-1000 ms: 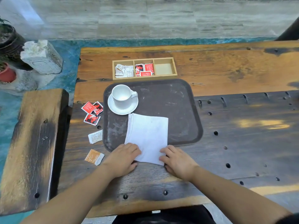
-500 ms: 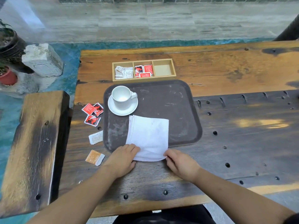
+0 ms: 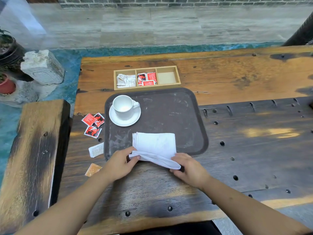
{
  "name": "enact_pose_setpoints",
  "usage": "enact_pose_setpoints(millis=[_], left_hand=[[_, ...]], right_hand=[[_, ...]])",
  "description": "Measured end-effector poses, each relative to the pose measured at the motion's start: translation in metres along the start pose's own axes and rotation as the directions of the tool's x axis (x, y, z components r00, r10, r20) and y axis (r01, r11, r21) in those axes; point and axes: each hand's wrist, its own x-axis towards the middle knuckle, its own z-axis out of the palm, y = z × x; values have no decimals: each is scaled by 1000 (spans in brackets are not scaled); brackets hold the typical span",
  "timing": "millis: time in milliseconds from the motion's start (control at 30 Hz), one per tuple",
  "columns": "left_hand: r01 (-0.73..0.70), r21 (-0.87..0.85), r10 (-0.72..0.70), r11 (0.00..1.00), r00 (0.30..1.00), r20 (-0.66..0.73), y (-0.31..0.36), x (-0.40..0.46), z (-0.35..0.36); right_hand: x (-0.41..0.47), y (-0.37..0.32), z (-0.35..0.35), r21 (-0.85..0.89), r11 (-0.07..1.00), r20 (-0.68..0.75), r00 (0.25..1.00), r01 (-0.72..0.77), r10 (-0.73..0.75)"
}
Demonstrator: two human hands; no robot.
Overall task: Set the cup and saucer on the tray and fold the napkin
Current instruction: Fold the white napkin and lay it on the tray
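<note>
A white cup (image 3: 124, 106) stands upright on a white saucer (image 3: 132, 118) in the far left corner of the dark brown tray (image 3: 172, 112). The white napkin (image 3: 155, 145) lies over the tray's near edge, its near edge lifted off the surface. My left hand (image 3: 118, 165) pinches the napkin's near left corner. My right hand (image 3: 189, 168) pinches the near right corner. Both hands sit just in front of the tray on the wooden table.
A wooden three-part box (image 3: 146, 77) with sachets sits behind the tray. Loose red sachets (image 3: 93, 122), a white sachet (image 3: 96, 150) and an orange sachet (image 3: 93, 169) lie left of the tray. A wooden bench (image 3: 32, 158) runs along the table's left side.
Both hands went from pressing flat on the napkin's near corners to pinching them, and the near edge has lifted and started to fold towards the far side.
</note>
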Motion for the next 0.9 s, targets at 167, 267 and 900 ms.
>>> enact_pose_setpoints(millis=[167, 267, 900], left_hand=[[160, -95, -157, 983, 987, 38, 0, 15, -2], [248, -183, -226, 952, 965, 129, -2, 25, -1], [327, 273, -266, 905, 934, -238, 4, 57, 20]], right_hand=[[15, 6, -4, 173, 967, -70, 977, -186, 201], [28, 5, -15, 203, 952, -103, 962, -228, 252], [92, 15, -17, 127, 799, -131, 789, -587, 601]])
